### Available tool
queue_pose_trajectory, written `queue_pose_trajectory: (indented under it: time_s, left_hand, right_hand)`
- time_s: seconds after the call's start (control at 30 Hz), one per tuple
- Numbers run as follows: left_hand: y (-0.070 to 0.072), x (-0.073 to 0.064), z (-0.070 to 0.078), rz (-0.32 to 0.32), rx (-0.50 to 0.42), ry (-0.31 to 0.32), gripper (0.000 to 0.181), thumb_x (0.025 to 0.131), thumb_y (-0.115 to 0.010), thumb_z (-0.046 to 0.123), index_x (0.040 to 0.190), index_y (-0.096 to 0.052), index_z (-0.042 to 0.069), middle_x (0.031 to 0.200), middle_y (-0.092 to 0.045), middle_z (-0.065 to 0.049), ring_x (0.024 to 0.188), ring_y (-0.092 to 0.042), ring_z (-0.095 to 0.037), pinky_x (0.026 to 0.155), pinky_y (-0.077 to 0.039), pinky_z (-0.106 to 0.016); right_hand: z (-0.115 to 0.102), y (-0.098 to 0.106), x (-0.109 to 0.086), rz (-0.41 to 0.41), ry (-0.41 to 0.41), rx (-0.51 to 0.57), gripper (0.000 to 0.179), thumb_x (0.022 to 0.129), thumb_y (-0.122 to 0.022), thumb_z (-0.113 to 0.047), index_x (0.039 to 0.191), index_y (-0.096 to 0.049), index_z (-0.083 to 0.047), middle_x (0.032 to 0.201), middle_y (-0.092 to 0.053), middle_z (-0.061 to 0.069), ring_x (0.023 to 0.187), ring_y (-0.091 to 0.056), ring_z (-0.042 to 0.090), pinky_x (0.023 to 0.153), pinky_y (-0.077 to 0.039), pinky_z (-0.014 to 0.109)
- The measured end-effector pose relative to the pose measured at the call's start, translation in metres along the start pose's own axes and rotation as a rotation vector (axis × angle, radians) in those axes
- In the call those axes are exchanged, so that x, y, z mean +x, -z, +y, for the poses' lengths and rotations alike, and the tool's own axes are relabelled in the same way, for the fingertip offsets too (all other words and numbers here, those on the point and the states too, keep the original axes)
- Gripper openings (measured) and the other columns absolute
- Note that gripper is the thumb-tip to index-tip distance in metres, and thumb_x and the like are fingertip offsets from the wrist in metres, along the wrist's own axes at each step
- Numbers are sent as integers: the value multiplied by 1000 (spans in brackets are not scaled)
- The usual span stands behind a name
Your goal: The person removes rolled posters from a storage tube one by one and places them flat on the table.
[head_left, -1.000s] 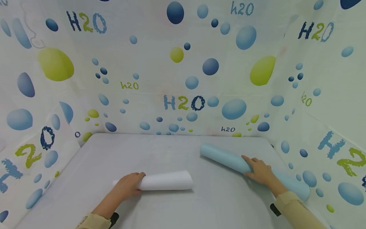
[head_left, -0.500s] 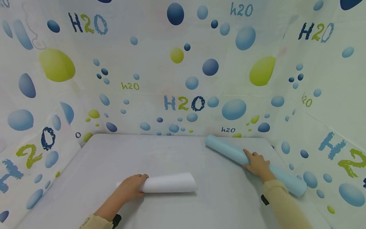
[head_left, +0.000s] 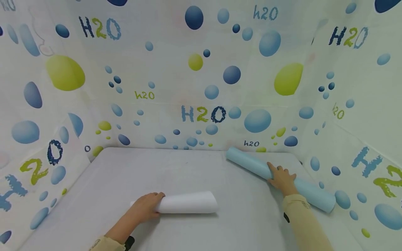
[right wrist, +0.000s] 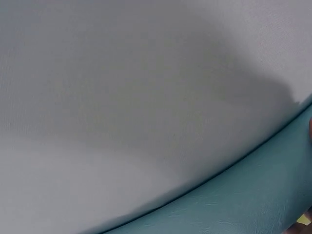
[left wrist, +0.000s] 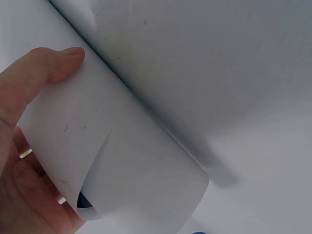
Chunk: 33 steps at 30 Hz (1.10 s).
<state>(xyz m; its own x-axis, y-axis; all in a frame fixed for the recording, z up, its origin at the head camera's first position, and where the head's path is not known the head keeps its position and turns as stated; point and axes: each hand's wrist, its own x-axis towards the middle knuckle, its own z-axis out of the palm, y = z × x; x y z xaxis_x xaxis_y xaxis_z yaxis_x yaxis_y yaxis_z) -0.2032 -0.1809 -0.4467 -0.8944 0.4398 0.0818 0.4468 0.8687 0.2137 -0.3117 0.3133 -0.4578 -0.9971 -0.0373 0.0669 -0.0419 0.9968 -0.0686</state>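
A white rolled sheet lies crosswise on the table near the middle front. My left hand grips its left end, thumb on the near side and fingers over the far side. In the left wrist view the loose outer edge of the white roll shows at its end, with a dark bit inside. To the right, a longer light blue roll lies slanted from the back edge towards the near right. My right hand holds it around the middle. Only a little of that hand's fingers shows in the right wrist view.
The white-covered table runs back to a white curtain printed with blue and green drops and H2O letters. The curtain also hangs along the left and right sides. The blue roll's far end is at the table's back edge.
The right hand has moved the blue roll back and slightly turned it, its far end going up to the back edge. The white roll and left hand have shifted slightly right and lower in view.
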Motion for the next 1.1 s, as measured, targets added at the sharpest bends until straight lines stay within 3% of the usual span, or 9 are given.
queue_pose_trajectory:
  time_s: [0.43, 0.67, 0.83, 0.97, 1.1]
  left_hand:
    - [-2, -2, 5, 11, 8, -16, 53, 57, -77, 18, 102, -53, 5, 91, -58, -7, 81, -55, -23, 70, -43, -40]
    - [-5, -2, 7, 35, 35, -37, 53, 56, -77, 19, 102, -53, 6, 91, -58, -6, 82, -56, -23, 70, -43, -39]
    - [-4, -3, 10, 61, 47, -63, 54, 55, -78, 18, 101, -53, 6, 90, -58, -6, 81, -56, -24, 71, -43, -40]
    - [-3, -3, 13, 78, 43, -96, 53, 55, -78, 16, 101, -53, 6, 91, -58, -7, 82, -55, -25, 73, -43, -40]
    - [-4, -2, 17, 93, 64, -144, 54, 56, -78, 15, 102, -52, 7, 94, -57, -8, 86, -54, -25, 79, -40, -44]
  right_hand:
    - [0, 3, -3, -4, 29, -60, 74, 73, -64, -33, 132, -24, -13, 113, -40, 27, 96, -39, 46, 71, -24, 70]
    - [5, 2, -9, 87, 84, -71, 74, 72, -64, -36, 131, -27, -12, 118, -38, 27, 97, -39, 48, 71, -25, 69]
    - [3, 9, -13, 159, 168, -100, 70, 74, -61, -38, 131, -29, -13, 126, -33, 22, 105, -37, 44, 76, -28, 64]
    - [-11, 21, -20, 202, 235, -64, 64, 77, -59, -35, 130, -32, -11, 129, -31, 21, 106, -38, 42, 74, -34, 59]
    - [-30, 25, -27, 173, 276, 50, 62, 79, -57, -34, 130, -32, -10, 129, -32, 20, 108, -38, 41, 72, -38, 55]
